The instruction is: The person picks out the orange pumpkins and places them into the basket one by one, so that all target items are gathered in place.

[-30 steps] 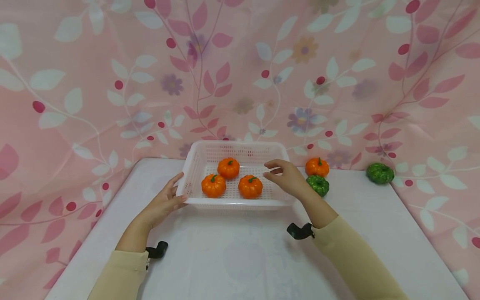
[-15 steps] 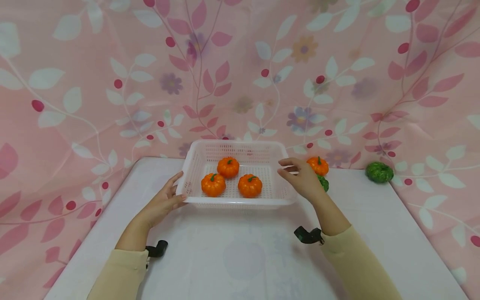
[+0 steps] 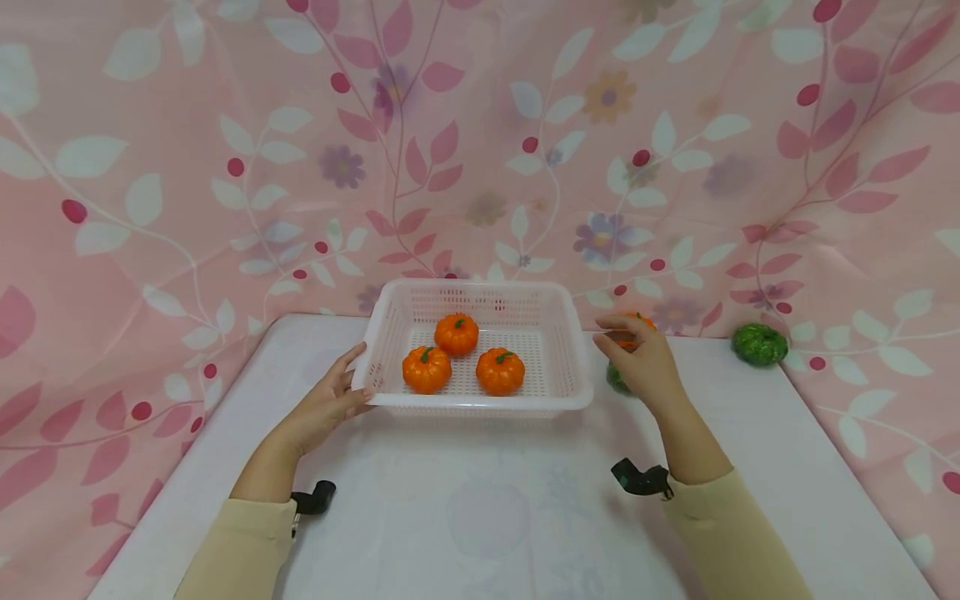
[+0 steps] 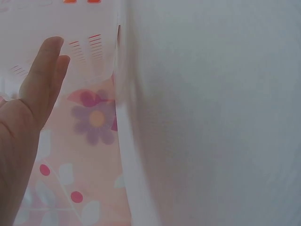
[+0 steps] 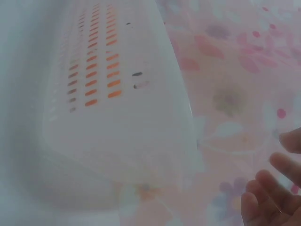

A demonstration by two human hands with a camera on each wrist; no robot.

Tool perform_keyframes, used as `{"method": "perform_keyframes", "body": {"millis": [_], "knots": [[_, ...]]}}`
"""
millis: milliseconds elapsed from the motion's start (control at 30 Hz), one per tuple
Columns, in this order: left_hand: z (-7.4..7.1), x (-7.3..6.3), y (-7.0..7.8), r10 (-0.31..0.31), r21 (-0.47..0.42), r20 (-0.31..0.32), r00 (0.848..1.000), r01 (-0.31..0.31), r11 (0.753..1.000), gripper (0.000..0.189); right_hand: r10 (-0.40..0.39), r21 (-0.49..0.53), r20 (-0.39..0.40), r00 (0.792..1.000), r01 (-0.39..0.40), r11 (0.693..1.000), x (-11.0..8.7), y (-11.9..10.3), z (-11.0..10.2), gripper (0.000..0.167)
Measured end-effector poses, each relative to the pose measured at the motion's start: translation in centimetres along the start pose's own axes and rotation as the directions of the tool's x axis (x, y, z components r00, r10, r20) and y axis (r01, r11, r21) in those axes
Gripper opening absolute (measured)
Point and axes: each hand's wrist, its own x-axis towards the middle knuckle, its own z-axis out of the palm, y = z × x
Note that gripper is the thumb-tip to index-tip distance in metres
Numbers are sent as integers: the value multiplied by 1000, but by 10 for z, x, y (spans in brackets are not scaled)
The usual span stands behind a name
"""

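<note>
A white plastic basket (image 3: 472,402) stands on the table with three small orange pumpkins (image 3: 500,372) inside it. At its left side my left hand (image 3: 318,408) rests against the wall, thumb at the rim's front corner; the left wrist view shows straight fingers (image 4: 44,70) along the wall. My right hand (image 3: 637,358) hovers just right of the basket, holding nothing, with its fingers loosely bent. Partly hidden behind that hand are another orange pumpkin (image 3: 643,320) and a green pumpkin (image 3: 617,381). In the right wrist view, the right fingertips (image 5: 263,179) are apart from the basket.
One more green pumpkin (image 3: 760,345) sits at the table's back right corner. A white cloth covers the table (image 3: 480,517). Behind the table hangs a pink floral curtain (image 3: 480,150).
My right hand has moved right, from over the basket's right side to in front of the orange and green pumpkins beside it. The left hand and basket have stayed put.
</note>
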Motion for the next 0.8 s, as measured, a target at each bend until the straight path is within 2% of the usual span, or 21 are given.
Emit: {"method": "perform_keyframes", "body": {"millis": [133, 367, 800], "knots": [[0, 1, -1, -3, 2, -3, 1000, 3, 1000, 85, 18, 5, -37, 999, -17, 1000, -1, 9, -8, 38], [-1, 1, -1, 6, -8, 2, 1000, -6, 1000, 84, 108, -6, -122, 987, -110, 994, 1, 25, -20, 43], [-1, 1, -1, 3, -13, 3, 1000, -3, 1000, 84, 155, -82, -207, 966, -175, 981, 14, 77, -33, 41]]}}
